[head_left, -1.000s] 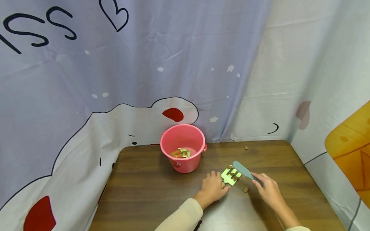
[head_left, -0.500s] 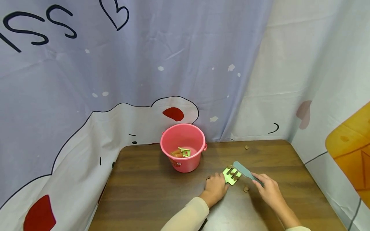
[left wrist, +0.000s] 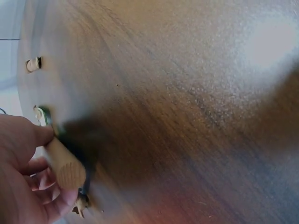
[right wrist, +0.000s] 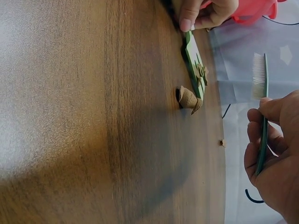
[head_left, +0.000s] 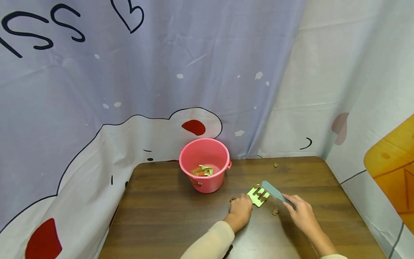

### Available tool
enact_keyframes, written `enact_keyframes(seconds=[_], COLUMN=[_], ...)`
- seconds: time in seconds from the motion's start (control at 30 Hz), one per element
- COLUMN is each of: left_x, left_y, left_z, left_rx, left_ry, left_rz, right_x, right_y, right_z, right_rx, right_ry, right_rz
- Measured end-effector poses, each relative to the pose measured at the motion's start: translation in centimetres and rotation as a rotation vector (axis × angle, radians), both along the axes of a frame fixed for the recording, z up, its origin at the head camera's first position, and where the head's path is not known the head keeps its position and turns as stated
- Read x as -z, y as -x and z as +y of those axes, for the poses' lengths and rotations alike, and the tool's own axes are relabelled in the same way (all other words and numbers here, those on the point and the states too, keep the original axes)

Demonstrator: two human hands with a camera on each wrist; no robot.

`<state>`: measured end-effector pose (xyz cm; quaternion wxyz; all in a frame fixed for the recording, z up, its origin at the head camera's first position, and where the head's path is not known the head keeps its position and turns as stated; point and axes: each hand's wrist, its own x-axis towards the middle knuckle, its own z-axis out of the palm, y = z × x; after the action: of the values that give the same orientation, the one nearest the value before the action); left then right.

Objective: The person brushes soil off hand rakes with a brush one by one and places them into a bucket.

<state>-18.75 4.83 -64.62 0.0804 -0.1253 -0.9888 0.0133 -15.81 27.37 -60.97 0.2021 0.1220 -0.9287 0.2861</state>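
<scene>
My left hand grips the wooden handle of a small green garden fork, low over the table. Brown crumpled scraps lie on and beside the fork's tines, as the right wrist view shows. In my right hand is a teal brush, its head over the tines in the head view. White bristles show along one side of the brush in the right wrist view. A curled brown scrap sits on the table by the tine ends.
A pink bucket stands at the back of the brown wooden table. Inside it are wooden handles and a green tool part. Another brown bit lies near the back edge, before a printed curtain.
My left hand has shifted slightly right along the handle, and its fingers have drawn in closer to the fork's head. The right hand and brush have hardly moved.
</scene>
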Motion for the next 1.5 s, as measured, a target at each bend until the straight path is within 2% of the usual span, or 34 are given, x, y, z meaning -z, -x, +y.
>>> enact_keyframes(seconds=[0.3,0.53,0.6,0.77,1.1,1.4,1.5], left_x=[-0.7,-0.7,-0.6,-0.4,1.0,1.1,0.9], left_y=[0.5,0.8,0.9,1.0,1.7,1.8,1.8], left_z=[-0.3,-1.5,-2.0,-3.7,-7.3,-8.5,-8.5], left_rx=[-0.034,-0.035,-0.021,0.017,0.087,0.132,0.126], left_ry=[0.022,-0.053,-0.073,-0.113,-0.223,-0.295,-0.281], left_rz=[0.038,0.142,0.128,0.032,0.013,-0.069,-0.065], right_x=[0.0,0.4,0.5,0.8,0.8,1.1,1.1], right_y=[-0.1,-0.1,-0.1,-0.3,-0.7,-0.7,-0.8], right_z=[-0.1,-0.1,-0.1,-0.1,-0.1,-0.1,0.0], right_rx=[0.004,0.003,0.001,-0.014,-0.043,-0.014,-0.012], right_ry=[-0.005,0.003,0.005,0.014,0.047,0.03,0.029], right_rz=[0.029,0.045,0.045,0.022,-0.016,0.013,0.015])
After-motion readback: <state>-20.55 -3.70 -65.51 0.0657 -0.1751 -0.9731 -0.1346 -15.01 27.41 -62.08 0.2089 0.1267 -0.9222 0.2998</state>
